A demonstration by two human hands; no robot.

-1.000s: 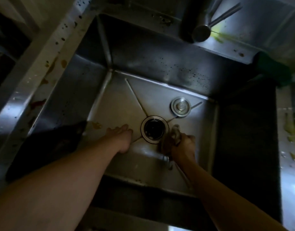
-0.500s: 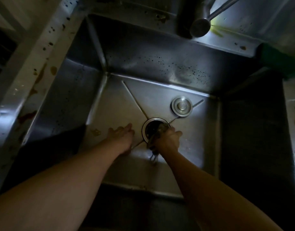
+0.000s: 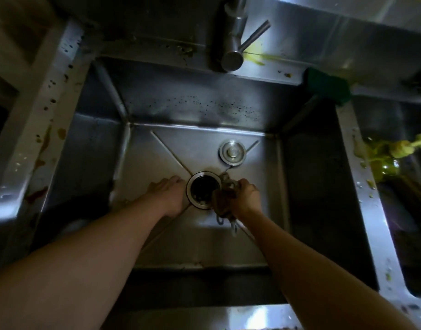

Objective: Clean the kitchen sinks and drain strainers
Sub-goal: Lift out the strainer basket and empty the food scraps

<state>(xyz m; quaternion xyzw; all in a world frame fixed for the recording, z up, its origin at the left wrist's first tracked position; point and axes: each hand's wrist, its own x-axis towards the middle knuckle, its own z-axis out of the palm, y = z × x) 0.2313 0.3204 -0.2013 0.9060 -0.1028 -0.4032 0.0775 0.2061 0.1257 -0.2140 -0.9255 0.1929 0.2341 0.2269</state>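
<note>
Stainless steel is catching the only light here: the deep square steel sink (image 3: 228, 236) is filling the middle of the frame, its floor creased toward the round open drain hole (image 3: 203, 189) at centre. The right hand (image 3: 246, 197) is gripping a dark wadded scrubbing cloth (image 3: 225, 198) against the drain's right rim, while the left hand (image 3: 168, 195) is lying flat, fingers straight, pressing the sink floor just left of the drain.

The cloth's loose threads are hanging close to the open hole, so I judge they could be snagging there or dropping in. The round steel drain stopper (image 3: 232, 152) is sitting loose up and right of the drain; a wide wipe could be knocking it about.

The room is looking dim. Brown spatter is dotting the steel worktop (image 3: 45, 120) at left, yellow-green food scraps (image 3: 392, 153) are spilling at the right edge, and a green sponge (image 3: 328, 88) is resting upper right beside the steel tap (image 3: 234, 39).
</note>
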